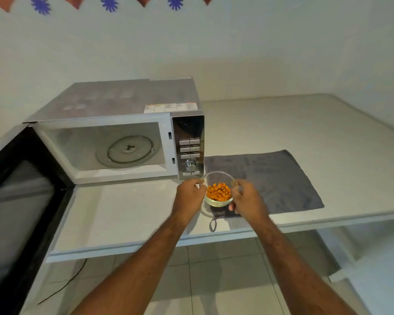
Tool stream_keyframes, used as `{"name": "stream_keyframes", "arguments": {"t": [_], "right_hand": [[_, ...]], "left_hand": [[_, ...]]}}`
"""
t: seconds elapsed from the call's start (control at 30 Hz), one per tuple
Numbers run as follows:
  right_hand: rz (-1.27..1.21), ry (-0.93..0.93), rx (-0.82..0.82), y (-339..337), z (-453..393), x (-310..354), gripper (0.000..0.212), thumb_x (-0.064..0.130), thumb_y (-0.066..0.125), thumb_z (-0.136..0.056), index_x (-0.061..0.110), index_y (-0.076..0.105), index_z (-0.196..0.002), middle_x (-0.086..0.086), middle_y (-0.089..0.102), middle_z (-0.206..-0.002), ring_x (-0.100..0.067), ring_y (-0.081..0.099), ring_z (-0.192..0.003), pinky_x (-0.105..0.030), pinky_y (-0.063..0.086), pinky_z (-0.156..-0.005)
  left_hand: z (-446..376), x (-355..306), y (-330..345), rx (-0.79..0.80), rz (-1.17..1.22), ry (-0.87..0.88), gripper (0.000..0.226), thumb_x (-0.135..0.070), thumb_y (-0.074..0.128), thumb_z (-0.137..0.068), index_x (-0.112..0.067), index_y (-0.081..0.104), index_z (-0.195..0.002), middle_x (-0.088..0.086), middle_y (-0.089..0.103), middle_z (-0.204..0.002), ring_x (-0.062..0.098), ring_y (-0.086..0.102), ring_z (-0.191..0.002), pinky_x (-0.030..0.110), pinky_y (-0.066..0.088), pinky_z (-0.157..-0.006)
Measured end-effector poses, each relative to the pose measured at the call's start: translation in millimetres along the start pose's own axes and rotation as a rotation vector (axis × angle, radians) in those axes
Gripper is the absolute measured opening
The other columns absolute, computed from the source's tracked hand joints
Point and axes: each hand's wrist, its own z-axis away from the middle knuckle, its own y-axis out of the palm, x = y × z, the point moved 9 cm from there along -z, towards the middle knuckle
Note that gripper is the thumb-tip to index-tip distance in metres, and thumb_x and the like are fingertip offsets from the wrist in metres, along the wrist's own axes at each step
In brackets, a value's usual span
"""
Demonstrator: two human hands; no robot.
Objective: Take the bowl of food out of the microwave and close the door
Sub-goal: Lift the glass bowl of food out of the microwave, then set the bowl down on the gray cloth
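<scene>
Microwave (116, 133) on counter (305, 133), back-left, against wall (214, 42). Door (21, 189) swung out to left, toward cam. Turntable (126, 152) inside cavity, nothing on it. Control panel (189, 146) at right end of microwave front. Cloth (271, 178) flat on counter just right of microwave, near front edge. Bowl (218, 189) w/ food (218, 191) in it, between both hands, in front of panel's lower right corner, over cloth's left end. Left hand (189, 196) at bowl's left rim, right hand (248, 201) at right rim. Cable (64, 285) on floor below counter, left.
</scene>
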Motion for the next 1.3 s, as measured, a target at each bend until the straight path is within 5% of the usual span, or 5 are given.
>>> {"name": "stream_keyframes", "arguments": {"t": [0.37, 0.53, 0.93, 1.13, 1.3], "right_hand": [[0.024, 0.021, -0.071, -45.2, -34.7, -24.3, 0.027, 0.032, 0.044, -0.108, 0.015, 0.064, -0.116, -0.01, 0.073, -0.067, -0.018, 0.068, -0.06, -0.035, 0.057, -0.063], [0.021, 0.037, -0.085, -53.3, -41.9, -36.7, 0.028, 0.033, 0.043, -0.108, 0.014, 0.064, -0.108, -0.011, 0.072, -0.065, -0.021, 0.067, -0.06, -0.042, 0.06, -0.069], [0.018, 0.102, -0.136, -50.4, -42.2, -54.0, 0.029, 0.038, 0.047, -0.107, 0.017, 0.062, -0.119, -0.007, 0.073, -0.079, -0.018, 0.07, -0.07, -0.04, 0.061, -0.07], [-0.016, 0.127, -0.244, -63.3, -33.4, -54.8, 0.047, 0.051, 0.053, -0.102, 0.019, 0.055, -0.136, 0.0, 0.069, -0.107, -0.023, 0.069, -0.097, -0.041, 0.058, -0.082], [-0.077, 0.002, -0.4, -78.5, -12.3, -34.6, 0.029, 0.046, 0.056, -0.101, 0.028, 0.052, -0.123, 0.005, 0.056, -0.051, -0.002, 0.061, -0.046, -0.024, 0.041, -0.05]], "left_hand": [[-34.2, -28.9, 64.1, 0.175, -0.079, 0.03, 0.032, -0.019, 0.056, -0.104, -0.003, 0.068, -0.08, 0.008, 0.057, -0.069, 0.022, 0.053, -0.065, 0.041, 0.054, -0.062], [-39.3, -35.2, 83.8, 0.24, -0.128, 0.035, 0.033, -0.018, 0.051, -0.107, 0.002, 0.069, -0.088, 0.015, 0.06, -0.076, 0.025, 0.056, -0.071, 0.058, 0.062, -0.079], [-43.5, -24.8, 98.2, 0.269, -0.108, 0.014, 0.033, -0.028, 0.051, -0.11, -0.005, 0.075, -0.106, 0.023, 0.076, -0.101, 0.025, 0.068, -0.082, 0.052, 0.063, -0.084], [-25.6, -16.0, 80.0, 0.215, -0.124, 0.023, 0.059, -0.048, 0.054, -0.108, -0.014, 0.052, -0.156, 0.01, 0.062, -0.153, 0.026, 0.063, -0.132, 0.04, 0.051, -0.109], [2.3, 2.7, 35.6, 0.095, -0.058, 0.093, 0.047, -0.039, 0.058, -0.107, -0.022, 0.058, -0.151, -0.009, 0.063, -0.078, 0.006, 0.062, -0.073, 0.019, 0.052, -0.07]]}}
